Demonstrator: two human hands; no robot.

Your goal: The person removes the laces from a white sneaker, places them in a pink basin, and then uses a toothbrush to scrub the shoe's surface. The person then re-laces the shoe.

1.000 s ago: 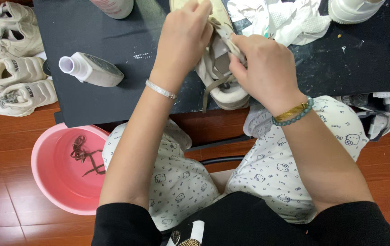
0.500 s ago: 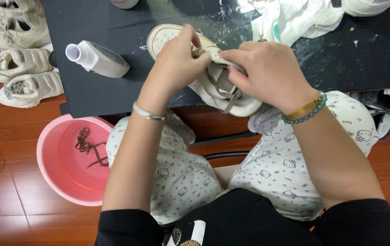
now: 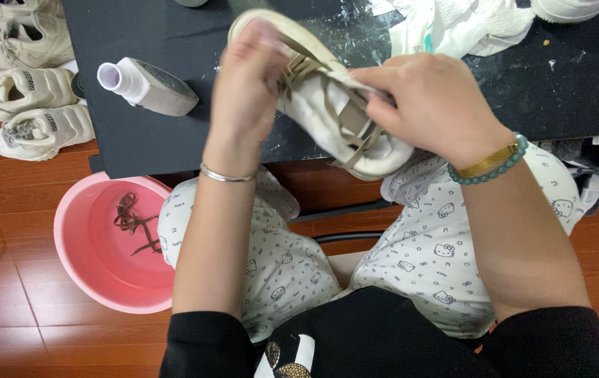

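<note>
L hand point(image 3: 247, 91): up over the table edge, fingers curled shut round the toe/upper side of the sneaker, thumb side blurred, so exact pinch can't be told.
R hand point(image 3: 429, 105): fingers closed, pinching at the tan lace point(image 3: 359, 133) near the shoe's opening; gold bangle + green bead bracelet on that wrist.
Sneaker point(image 3: 327, 105): off-white w/ tan straps, held in the air btwn both hands, tilted, sole rim facing away, heel end low toward the lap, just above the near edge of the black table point(image 3: 159, 140).
Lace: threaded across the upper, loose ends hanging by the heel.
Bottle point(image 3: 149, 85): grey-white, lying on its side on the table, open neck pointing left, well apart from the hands.
Pink basin point(image 3: 82, 245): on the wood floor left of the knees, dark laces point(image 3: 131, 224) lying inside.
Spare sneakers point(image 3: 30, 105): pale ones lined up on the floor at far left.
White cloth point(image 3: 453, 28): bunched on the table top right, beyond the R hand.
</note>
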